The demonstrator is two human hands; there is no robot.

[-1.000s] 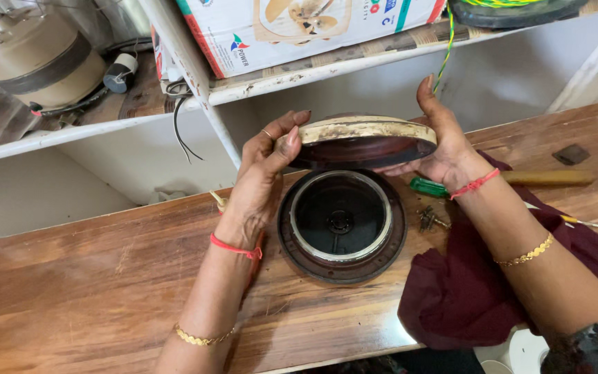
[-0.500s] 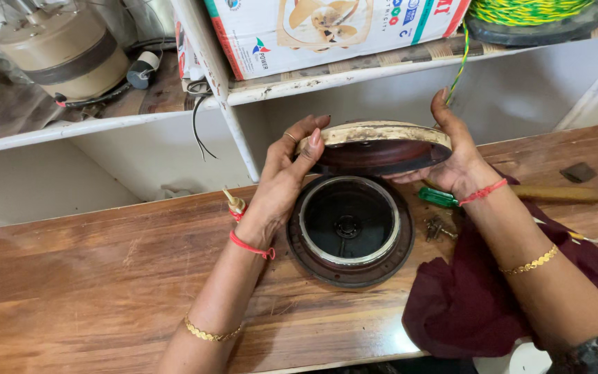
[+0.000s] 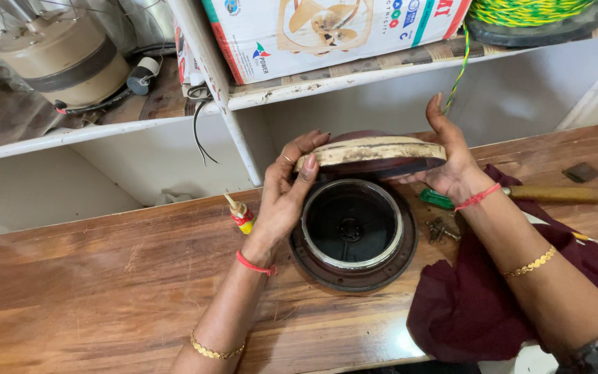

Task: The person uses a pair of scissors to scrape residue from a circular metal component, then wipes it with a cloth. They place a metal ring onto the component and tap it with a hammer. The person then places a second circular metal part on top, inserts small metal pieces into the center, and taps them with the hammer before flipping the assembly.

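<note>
Table (image 3: pixel 105 298): brown wood, glossy, with a maroon cloth (image 3: pixel 465 305) at its near right edge.
Motor base (image 3: pixel 353 235): round, dark, open cup lying flat on the table between the forearms.
Left hand (image 3: pixel 282 201): grip clamped on the left rim of the round cover (image 3: pixel 372 154).
Right hand (image 3: pixel 455 163): grip clamped on the cover's right rim.
Cover: held level just above the motor base, not touching it.
Screws (image 3: pixel 441 230): small cluster just right of the base.
Screwdriver (image 3: pixel 548 194): wooden handle, behind the right wrist.
Shelf (image 3: pixel 327 82): carries a cardboard box (image 3: pixel 333 31).
</note>
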